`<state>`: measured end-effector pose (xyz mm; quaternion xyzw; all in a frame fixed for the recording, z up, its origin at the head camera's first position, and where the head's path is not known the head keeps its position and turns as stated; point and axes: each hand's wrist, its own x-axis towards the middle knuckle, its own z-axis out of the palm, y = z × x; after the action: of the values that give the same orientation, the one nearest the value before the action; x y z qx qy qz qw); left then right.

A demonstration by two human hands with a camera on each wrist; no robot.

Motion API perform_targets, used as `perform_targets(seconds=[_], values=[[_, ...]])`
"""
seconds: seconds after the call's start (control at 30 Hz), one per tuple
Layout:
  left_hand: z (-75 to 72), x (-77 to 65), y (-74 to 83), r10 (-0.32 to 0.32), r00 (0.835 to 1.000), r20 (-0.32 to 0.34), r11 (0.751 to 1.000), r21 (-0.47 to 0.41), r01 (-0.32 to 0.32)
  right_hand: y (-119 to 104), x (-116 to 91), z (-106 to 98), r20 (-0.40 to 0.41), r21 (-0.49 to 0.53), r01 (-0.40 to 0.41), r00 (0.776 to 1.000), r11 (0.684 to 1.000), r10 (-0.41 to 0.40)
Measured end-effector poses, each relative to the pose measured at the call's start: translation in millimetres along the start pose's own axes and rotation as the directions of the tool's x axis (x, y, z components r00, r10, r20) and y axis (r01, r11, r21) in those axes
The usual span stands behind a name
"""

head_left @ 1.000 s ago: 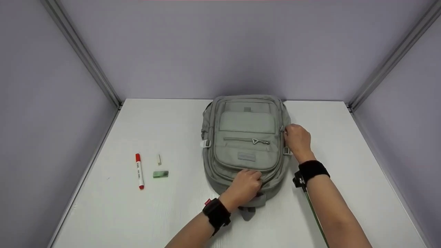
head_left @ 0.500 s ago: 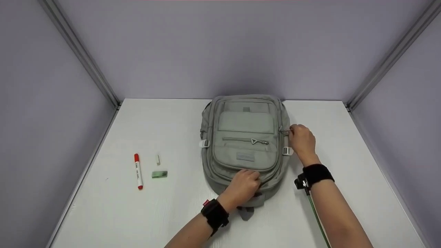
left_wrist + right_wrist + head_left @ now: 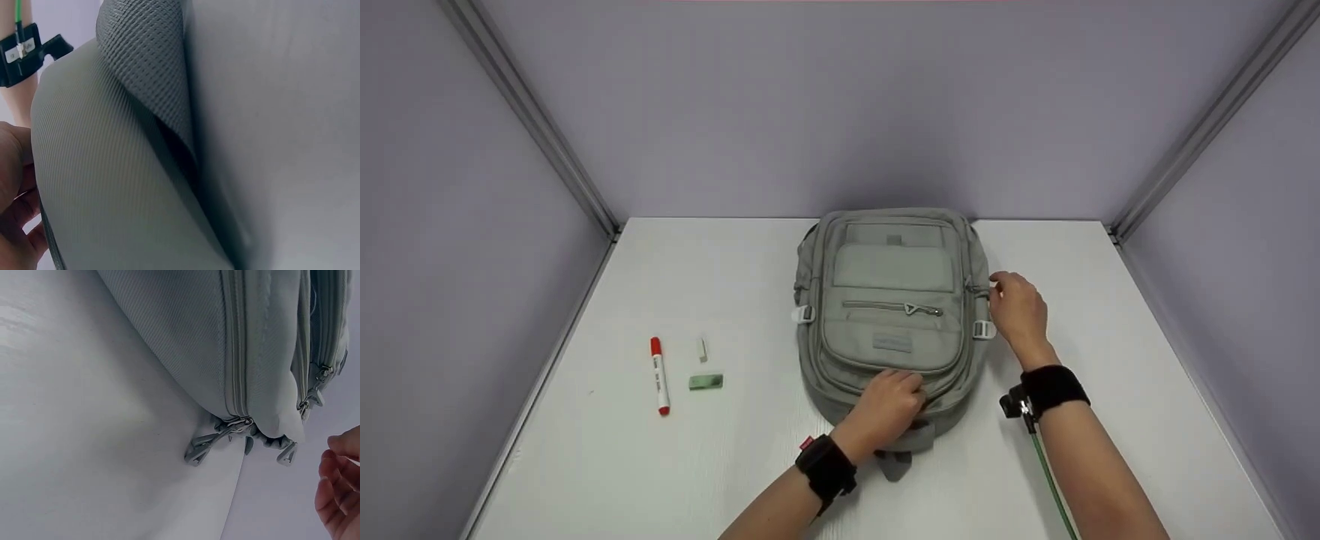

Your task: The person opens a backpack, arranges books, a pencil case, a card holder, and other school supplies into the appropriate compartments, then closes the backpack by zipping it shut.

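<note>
Head view on my remote feed: grey-green backpack [image 3: 894, 268] lying on the white table [image 3: 735, 300], front zip [image 3: 877, 305] with a triangular pull [image 3: 912, 308], pale side buckles [image 3: 984, 330]. Left hand [image 3: 887, 403] grips its near end; right hand [image 3: 1018, 309], loosely curled beside it, holds nothing. Red-capped marker [image 3: 660, 376] and green block [image 3: 706, 382] sit off left.

The left hand [image 3: 888, 403] has curled fingers; the right hand [image 3: 1020, 309], farther forward, bends its loosely.

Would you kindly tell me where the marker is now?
In the head view, the marker lies on the table, left of the green block and backpack.
</note>
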<state>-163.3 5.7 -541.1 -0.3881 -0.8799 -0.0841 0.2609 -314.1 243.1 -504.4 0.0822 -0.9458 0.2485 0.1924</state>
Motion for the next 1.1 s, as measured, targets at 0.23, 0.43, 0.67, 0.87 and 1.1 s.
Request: perform_targets(seconds=[0.23, 0.43, 0.67, 0.87, 1.1], values=[[-3.3, -2.7, -9.7, -0.041, 0.995, -0.094, 0.999, 0.008, 0.042, -10.1, -0.8, 7.2, 0.177, 0.108, 0.011, 0.984, 0.994, -0.030], [-10.8, -8.4, -33.7, -0.232, 0.969, -0.085, 0.970, 0.057, 0.237, -12.8, 3.2, 12.1, 0.361, 0.128, 0.037, 0.929, 0.991, -0.081], [-20.6, -23.2, -57.9, -0.373, 0.924, 0.081, 0.928, 0.047, 0.370, -15.1, 4.8, 11.7, 0.426, 0.048, 0.028, 0.903, 0.998, -0.046], [-22.3, -25.2, -61.6, -0.397, 0.905, 0.153, 0.917, 0.104, 0.385, -20.1, 10.2, 12.3, 0.456, -0.089, 0.034, 0.890, 0.995, 0.011], [-21.6, -13.5, -65.0, -0.424, 0.893, 0.153, 0.903, 0.151, 0.402, -18.6, 20.1, 14.8, 0.434, -0.108, 0.045, 0.901, 0.993, 0.006]])
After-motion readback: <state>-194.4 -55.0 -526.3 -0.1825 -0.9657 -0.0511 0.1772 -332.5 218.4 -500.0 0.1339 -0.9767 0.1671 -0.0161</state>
